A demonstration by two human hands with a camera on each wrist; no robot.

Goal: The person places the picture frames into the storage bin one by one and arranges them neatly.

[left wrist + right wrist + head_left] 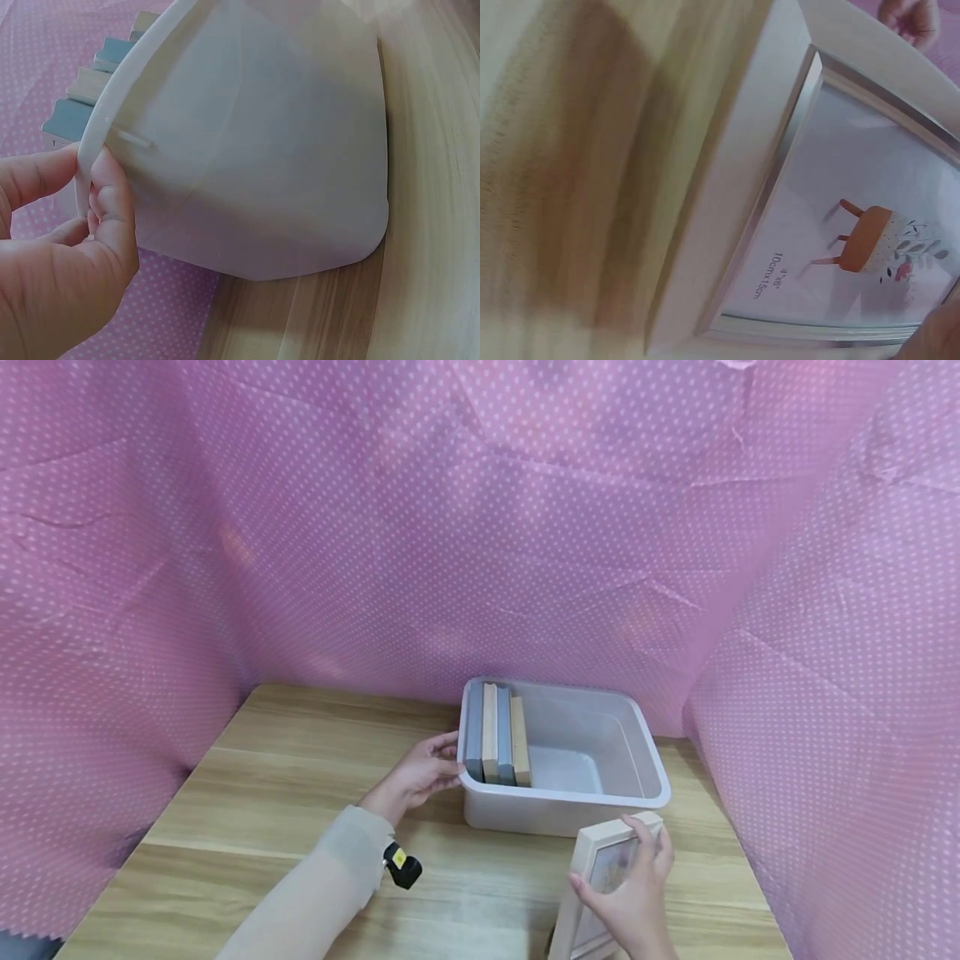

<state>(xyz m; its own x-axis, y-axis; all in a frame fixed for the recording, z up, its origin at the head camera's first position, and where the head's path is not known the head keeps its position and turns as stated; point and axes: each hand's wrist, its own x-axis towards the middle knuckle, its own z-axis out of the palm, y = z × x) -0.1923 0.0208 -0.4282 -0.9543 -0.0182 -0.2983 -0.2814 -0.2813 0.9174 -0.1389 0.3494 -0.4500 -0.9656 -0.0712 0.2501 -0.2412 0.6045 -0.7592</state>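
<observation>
A whitish plastic bin [555,814] stands at the back of the table. Its left end holds a row of upright slim frames [491,735], alternately grey-blue and pale wood. My left hand [423,772] pinches the bin's left rim; the left wrist view shows thumb and fingers on either side of this rim [112,109]. In front of the bin's right part, my right hand [636,893] grips a pale wooden picture frame [595,837] by its edges, holding it tilted. Behind its glass, a print [802,187] shows an orange-brown pot with leaves and "10cmx15cm".
A wood-grain table [315,777] lies under everything. Pink polka-dot cloth [450,527] hangs at the back and both sides, close behind the bin. A black wrist device [402,865] sits at the left sleeve's cuff.
</observation>
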